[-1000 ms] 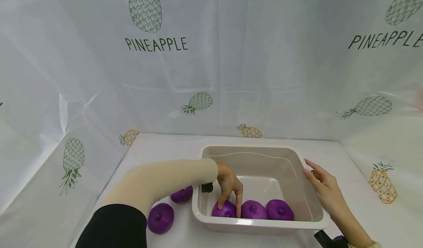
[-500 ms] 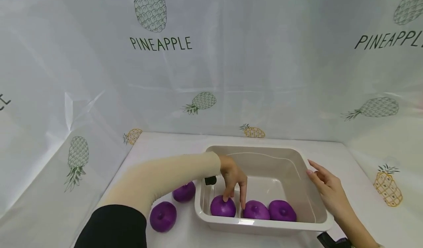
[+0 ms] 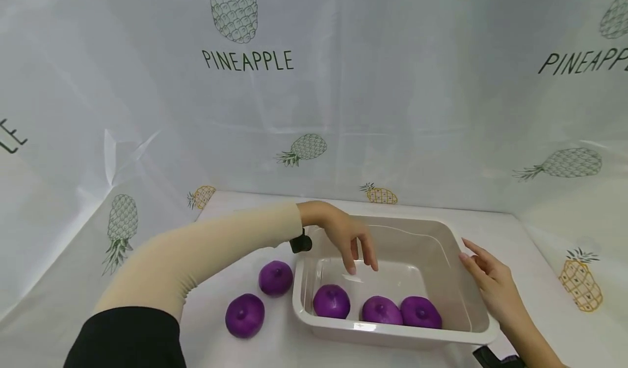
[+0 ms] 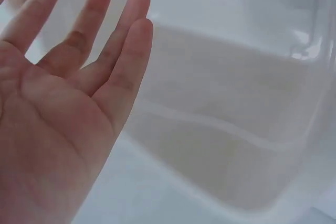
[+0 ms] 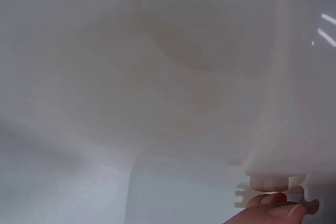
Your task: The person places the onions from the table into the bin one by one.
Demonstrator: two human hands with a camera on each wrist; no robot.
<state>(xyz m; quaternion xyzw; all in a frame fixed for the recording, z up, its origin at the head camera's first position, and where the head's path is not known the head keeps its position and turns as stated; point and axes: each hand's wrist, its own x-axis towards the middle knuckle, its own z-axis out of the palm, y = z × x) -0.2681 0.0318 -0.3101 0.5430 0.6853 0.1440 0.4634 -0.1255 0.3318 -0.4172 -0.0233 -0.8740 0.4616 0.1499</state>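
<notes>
A purple ball (image 3: 245,315) sat on the white table (image 3: 275,346), with a second ball (image 3: 276,278) just beyond it, beside the beige bin (image 3: 392,333). Inside, along the bin's front, a third ball (image 3: 331,301) lay apart at the left; a fourth ball (image 3: 381,309) and fifth ball (image 3: 421,312) lay side by side toward the right. Above the third, the left hand (image 3: 340,236) hung with fingers loosely spread. The right hand (image 3: 493,283) touched the bin's right rim, forefinger extended, thumb apart from it.
</notes>
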